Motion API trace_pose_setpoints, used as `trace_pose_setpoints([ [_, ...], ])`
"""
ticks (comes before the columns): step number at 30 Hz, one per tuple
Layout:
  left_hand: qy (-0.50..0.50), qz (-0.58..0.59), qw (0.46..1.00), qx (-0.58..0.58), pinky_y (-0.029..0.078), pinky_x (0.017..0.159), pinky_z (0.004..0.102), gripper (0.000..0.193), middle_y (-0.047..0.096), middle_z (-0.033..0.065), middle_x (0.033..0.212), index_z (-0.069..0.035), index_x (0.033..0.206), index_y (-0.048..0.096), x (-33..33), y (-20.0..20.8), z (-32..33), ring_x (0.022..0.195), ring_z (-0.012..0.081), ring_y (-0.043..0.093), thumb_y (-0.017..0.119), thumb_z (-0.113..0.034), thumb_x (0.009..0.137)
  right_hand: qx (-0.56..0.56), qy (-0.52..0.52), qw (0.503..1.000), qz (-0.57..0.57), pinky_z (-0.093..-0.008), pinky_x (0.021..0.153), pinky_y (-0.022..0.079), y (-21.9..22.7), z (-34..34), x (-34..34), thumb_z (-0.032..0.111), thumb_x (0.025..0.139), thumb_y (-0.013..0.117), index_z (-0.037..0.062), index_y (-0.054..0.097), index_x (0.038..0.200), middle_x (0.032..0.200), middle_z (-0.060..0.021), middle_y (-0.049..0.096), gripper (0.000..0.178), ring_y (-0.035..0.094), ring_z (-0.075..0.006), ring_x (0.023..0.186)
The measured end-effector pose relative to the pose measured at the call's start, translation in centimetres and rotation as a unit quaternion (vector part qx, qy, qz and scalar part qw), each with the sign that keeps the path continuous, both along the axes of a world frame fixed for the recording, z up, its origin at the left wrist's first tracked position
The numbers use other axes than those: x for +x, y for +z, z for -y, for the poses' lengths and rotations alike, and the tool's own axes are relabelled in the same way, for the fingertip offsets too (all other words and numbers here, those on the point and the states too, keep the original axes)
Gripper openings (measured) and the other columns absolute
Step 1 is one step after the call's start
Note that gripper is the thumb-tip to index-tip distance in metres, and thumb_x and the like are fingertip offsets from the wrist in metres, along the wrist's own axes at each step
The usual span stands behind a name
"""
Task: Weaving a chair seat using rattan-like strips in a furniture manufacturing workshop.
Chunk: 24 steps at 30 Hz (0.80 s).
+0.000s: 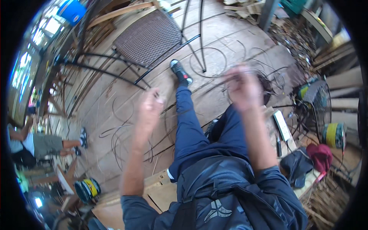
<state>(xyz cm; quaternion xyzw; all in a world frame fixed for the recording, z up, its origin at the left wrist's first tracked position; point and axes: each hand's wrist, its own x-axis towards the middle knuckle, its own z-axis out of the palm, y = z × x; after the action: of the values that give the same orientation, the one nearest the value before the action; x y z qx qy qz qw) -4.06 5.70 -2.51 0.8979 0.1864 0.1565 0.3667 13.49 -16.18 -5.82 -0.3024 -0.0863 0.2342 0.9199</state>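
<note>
My left hand [151,105] is raised over the floor, just below the near end of a black metal chair frame. Its fingers are curled together, and motion smears what they hold. Higher and to the right, my right hand [243,88] is closed, also blurred, with a thin dark strand [214,86] running out from it to the left. The chair [149,38], with a brown woven seat and black tubular legs, stands ahead of me, tipped in view. Behind my right hand lies a coil of dark strands [264,86], partly hidden.
Loose strands [115,136] curl across the plank floor [96,115]. To my right are a white power strip [281,124], a fan [316,97], a maroon cap [320,157] and a green-yellow can [333,135]. Another person [42,143] is at the left; a blue cooler [71,12] stands behind.
</note>
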Motion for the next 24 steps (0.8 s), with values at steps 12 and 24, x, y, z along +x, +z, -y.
trace_pose_setpoints([
  [12,0.157,-0.157,0.948,0.227,0.042,0.052,0.0363,0.021,0.056,0.0164,0.065,-0.002,0.084,0.060,-13.1,-2.1,-8.3,0.055,0.0285,0.054,0.049,-0.020,0.085,-0.021,-0.153,0.950,-0.272,-0.0345,0.058,0.045,-11.2,10.6,10.5,0.003,0.083,0.045,0.0024,0.045,0.072,0.065,-0.0078,0.048,0.012,0.049,-0.0195,0.061],
  [24,0.363,-0.269,0.770,0.451,0.041,0.065,0.0435,0.030,0.057,0.0229,0.079,0.002,0.085,0.057,-39.7,4.3,-23.1,0.073,0.0381,0.053,0.041,-0.023,0.086,-0.050,-0.242,0.916,-0.315,-0.0378,0.063,0.047,-22.5,18.4,16.5,0.013,0.089,0.042,0.0034,0.047,0.079,0.068,-0.0074,0.052,0.014,0.053,-0.0212,0.064],
])
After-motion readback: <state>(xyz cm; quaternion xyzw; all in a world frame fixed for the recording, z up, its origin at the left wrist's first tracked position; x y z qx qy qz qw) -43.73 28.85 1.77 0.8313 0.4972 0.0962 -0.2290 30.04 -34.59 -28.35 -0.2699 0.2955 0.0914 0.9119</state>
